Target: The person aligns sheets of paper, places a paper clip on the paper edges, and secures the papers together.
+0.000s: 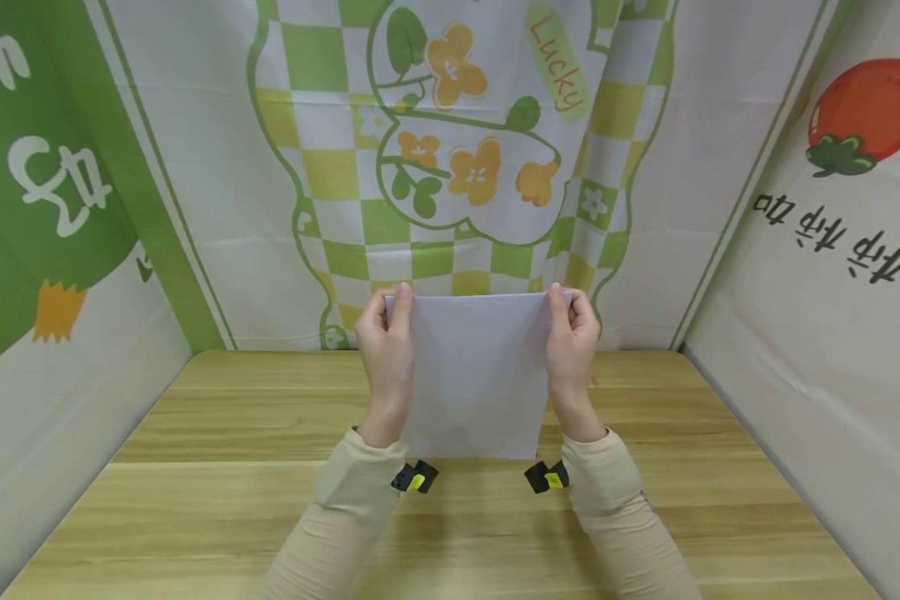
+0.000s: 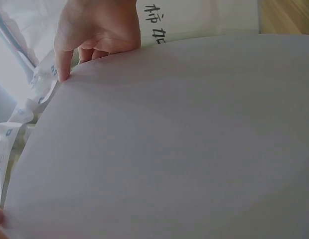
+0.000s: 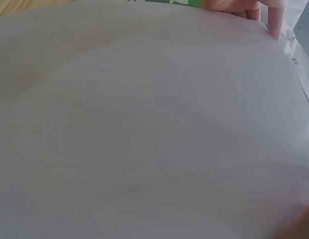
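Holding: a person lifts a sheet (image 1: 476,375) of pale paper above a wooden table (image 1: 195,500), its lower edge just over the boards.
Left hand: the left hand (image 1: 385,342) pinches the sheet's upper left corner, thumb on the near face and fingers behind.
Right hand: the right hand (image 1: 572,337) grips the upper right corner in the same way.
Handling: the sheet looks light, thin and limp, likely to sag or crease if held at one point; the two top corners seem the safest hold.
Surface: smooth, matte, faintly lilac-white, with soft diagonal fold lines showing through the middle.
Wrist views: paper fills both, bowing slightly, with fingertips (image 2: 62,74) at its far corner.
Table: light wood in long planks, visibly grained.
Backdrop: printed cloth walls (image 1: 465,150) in green and yellow checks, orange flowers, and a tomato (image 1: 870,104) at right.
Sleeves: beige cuffs (image 1: 360,475) at both wrists.
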Demonstrator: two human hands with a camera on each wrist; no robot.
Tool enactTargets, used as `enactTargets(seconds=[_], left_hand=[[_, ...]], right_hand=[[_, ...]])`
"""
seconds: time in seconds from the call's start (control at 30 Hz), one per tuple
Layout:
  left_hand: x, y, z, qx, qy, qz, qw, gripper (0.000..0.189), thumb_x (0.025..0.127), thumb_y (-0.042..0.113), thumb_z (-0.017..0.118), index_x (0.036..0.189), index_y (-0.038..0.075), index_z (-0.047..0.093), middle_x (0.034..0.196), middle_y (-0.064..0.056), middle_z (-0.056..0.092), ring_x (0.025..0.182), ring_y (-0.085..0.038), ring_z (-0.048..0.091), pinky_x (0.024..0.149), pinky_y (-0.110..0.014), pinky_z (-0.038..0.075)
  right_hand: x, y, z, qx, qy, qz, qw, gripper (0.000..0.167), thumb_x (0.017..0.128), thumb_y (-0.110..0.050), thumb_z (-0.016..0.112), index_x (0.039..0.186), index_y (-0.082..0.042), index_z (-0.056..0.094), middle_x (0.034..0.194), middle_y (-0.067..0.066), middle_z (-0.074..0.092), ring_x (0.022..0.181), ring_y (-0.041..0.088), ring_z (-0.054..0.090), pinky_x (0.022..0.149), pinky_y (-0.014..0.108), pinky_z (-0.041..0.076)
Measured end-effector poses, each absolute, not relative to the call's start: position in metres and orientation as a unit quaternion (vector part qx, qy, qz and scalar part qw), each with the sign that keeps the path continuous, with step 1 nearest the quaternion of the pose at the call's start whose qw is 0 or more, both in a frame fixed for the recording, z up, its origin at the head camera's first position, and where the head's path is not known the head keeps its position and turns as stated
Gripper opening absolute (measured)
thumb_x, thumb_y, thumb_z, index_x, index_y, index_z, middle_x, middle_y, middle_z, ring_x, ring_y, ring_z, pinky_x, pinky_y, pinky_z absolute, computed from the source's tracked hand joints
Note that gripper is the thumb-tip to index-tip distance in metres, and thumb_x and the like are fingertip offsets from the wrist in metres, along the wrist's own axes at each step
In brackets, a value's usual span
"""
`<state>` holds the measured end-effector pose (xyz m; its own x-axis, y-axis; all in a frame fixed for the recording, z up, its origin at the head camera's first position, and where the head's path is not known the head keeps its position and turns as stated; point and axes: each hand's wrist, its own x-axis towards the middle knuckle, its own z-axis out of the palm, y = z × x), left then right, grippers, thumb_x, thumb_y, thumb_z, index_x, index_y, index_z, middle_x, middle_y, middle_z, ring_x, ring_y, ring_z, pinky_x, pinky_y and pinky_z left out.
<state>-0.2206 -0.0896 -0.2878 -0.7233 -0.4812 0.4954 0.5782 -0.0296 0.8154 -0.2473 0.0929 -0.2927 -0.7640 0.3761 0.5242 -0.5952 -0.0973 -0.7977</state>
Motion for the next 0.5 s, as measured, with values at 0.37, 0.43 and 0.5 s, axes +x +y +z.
enactTargets(seconds=[0.37,0.43,0.5], left_hand=[[-0.2225,-0.0900,-0.2913,-0.040,-0.603,-0.701,0.379,0.028,0.094,0.026,0.059,0.083,0.001,0.062,0.071,0.007,0.050,0.065,-0.009,0.038,0.063,-0.022,0.034],[-0.2221,-0.0899,-0.2912,-0.039,-0.605,-0.697,0.382,0.028,0.094,0.027,0.059,0.083,0.001,0.062,0.068,0.007,0.046,0.063,-0.009,0.037,0.061,-0.022,0.033],[-0.2220,-0.0898,-0.2913,-0.038,-0.608,-0.694,0.385,0.029,0.094,0.027,0.059,0.083,0.001,0.062,0.065,0.006,0.042,0.061,-0.010,0.035,0.059,-0.022,0.032]], right_hand=[[-0.2519,0.0922,-0.2981,0.093,-0.574,0.738,0.343,0.018,0.094,-0.021,0.059,0.077,-0.016,0.054,0.068,-0.007,0.048,0.063,0.004,0.042,0.057,0.016,0.033],[-0.2519,0.0919,-0.2982,0.093,-0.574,0.738,0.343,0.018,0.094,-0.021,0.059,0.078,-0.017,0.055,0.069,-0.007,0.050,0.064,0.004,0.044,0.058,0.016,0.034],[-0.2518,0.0918,-0.2980,0.091,-0.575,0.737,0.343,0.017,0.094,-0.021,0.059,0.078,-0.017,0.055,0.068,-0.007,0.049,0.064,0.004,0.044,0.058,0.017,0.034]])
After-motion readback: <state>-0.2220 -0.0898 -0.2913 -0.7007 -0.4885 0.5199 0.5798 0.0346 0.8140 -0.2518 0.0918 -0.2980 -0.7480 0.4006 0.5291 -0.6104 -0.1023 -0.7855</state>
